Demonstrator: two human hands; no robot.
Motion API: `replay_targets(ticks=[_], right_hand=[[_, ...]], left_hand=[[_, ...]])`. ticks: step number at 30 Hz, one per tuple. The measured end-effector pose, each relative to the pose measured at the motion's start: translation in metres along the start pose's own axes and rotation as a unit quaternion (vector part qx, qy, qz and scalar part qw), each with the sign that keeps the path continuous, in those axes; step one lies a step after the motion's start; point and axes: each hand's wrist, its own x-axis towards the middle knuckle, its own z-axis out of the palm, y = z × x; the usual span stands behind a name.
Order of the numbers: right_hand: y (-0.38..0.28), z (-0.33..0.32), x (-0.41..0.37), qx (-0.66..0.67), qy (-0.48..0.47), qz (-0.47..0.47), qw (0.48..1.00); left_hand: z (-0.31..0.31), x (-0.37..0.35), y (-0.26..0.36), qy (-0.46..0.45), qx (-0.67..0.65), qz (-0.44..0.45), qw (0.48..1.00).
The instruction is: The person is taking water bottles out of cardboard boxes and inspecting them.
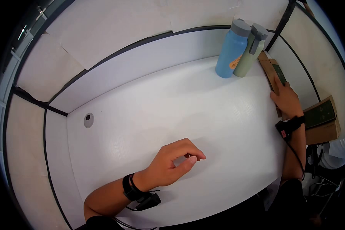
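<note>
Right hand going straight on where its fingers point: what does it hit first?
Right hand slides along the brown cardboard box under it, then probably meets the sage-green bottle with grey lid; depth unclear.
</note>
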Motion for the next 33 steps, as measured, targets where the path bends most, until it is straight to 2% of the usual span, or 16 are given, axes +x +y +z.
replay_targets(ticks=[6,13,16,18,19,21,22,25,26,27,29,31,33], right_hand=[[0.008,0.019,0.011,-0.039,0.056,-0.022,0.997],[0.028,0.04,0.028,-0.047,0.075,-0.035,0.995],[0.027,0.044,0.029,-0.061,0.054,-0.019,0.996],[0.019,0.046,0.025,-0.096,0.115,-0.036,0.988],[0.015,0.041,0.024,-0.096,0.115,-0.037,0.988],[0.006,0.025,0.02,0.124,0.174,-0.064,0.975],[-0.001,0.016,0.017,0.124,0.174,-0.064,0.975],[-0.022,-0.005,0.009,0.317,0.231,-0.025,0.92],[-0.01,0.005,0.017,0.261,0.298,-0.076,0.915],[-0.006,0.005,0.016,0.261,0.299,-0.076,0.915],[-0.002,-0.002,0.015,0.08,0.428,-0.075,0.897],[0.01,-0.016,0.013,0.043,0.457,-0.084,0.884],[0.019,-0.031,0.003,-0.044,0.494,0.033,0.868]], left_hand=[[0.0,-0.001,0.0,-0.004,0.006,0.001,1.0],[0.001,-0.002,-0.004,-0.004,-0.002,0.008,1.0],[0.001,-0.001,-0.002,-0.004,0.0,0.015,1.0],[0.001,-0.001,-0.002,-0.004,0.002,0.014,1.0],[0.001,-0.001,-0.002,-0.005,0.001,0.013,1.0],[0.001,-0.001,-0.003,-0.005,0.002,0.012,1.0],[0.001,-0.001,-0.004,-0.005,0.002,0.014,1.0],[0.001,-0.001,-0.003,-0.005,0.003,0.014,1.0],[0.001,-0.001,-0.002,-0.005,0.006,0.014,1.0],[0.001,-0.001,-0.002,-0.005,0.006,0.014,1.0],[0.001,-0.001,-0.001,-0.003,0.001,0.009,1.0],[0.002,-0.001,-0.001,0.002,-0.007,0.012,1.0],[0.001,-0.001,-0.001,0.006,-0.013,0.015,1.0]])
